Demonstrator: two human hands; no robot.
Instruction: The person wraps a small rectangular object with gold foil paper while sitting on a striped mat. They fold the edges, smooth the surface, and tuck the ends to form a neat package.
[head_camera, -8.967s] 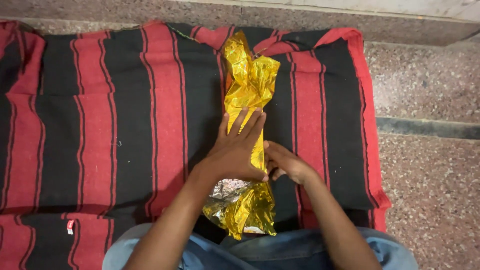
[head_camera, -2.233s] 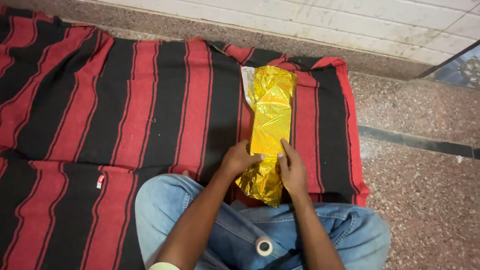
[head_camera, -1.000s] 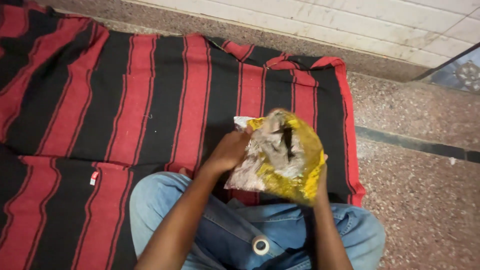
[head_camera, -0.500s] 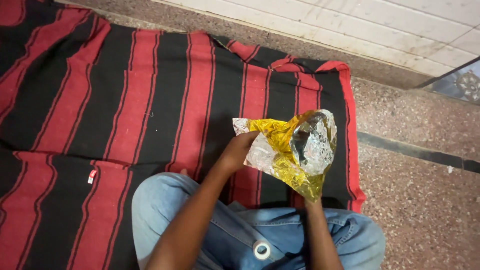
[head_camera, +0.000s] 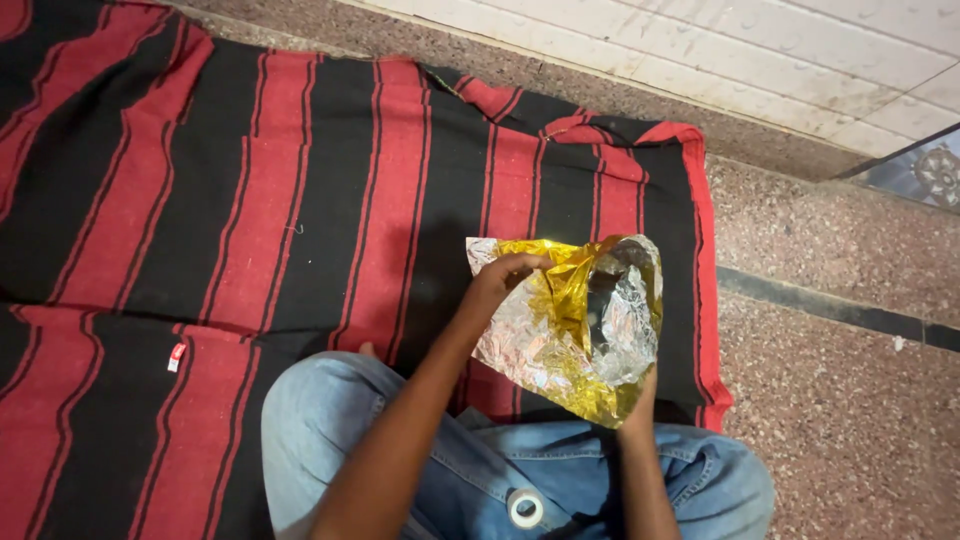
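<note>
A parcel wrapped in shiny gold foil paper (head_camera: 570, 320) with a silver inside is held up on end above the blanket. My left hand (head_camera: 505, 275) grips the loose foil flap at the parcel's upper left corner. My right hand (head_camera: 640, 395) is mostly hidden behind and under the parcel and holds it from the lower right; only the wrist and a bit of the hand show. The open end of the wrapping faces the camera, with crumpled silver foil and something dark inside.
A red and black striped blanket (head_camera: 250, 190) covers the floor. My knees in blue jeans (head_camera: 330, 420) are at the bottom, with a roll of clear tape (head_camera: 525, 508) on my lap. Speckled stone floor (head_camera: 850, 400) lies to the right, a white tiled wall (head_camera: 760, 50) beyond.
The parcel was lying flat on the blanket; both hands lifted it and stood it on end. Since half a second ago my left hand has moved up to the top foil flap.
</note>
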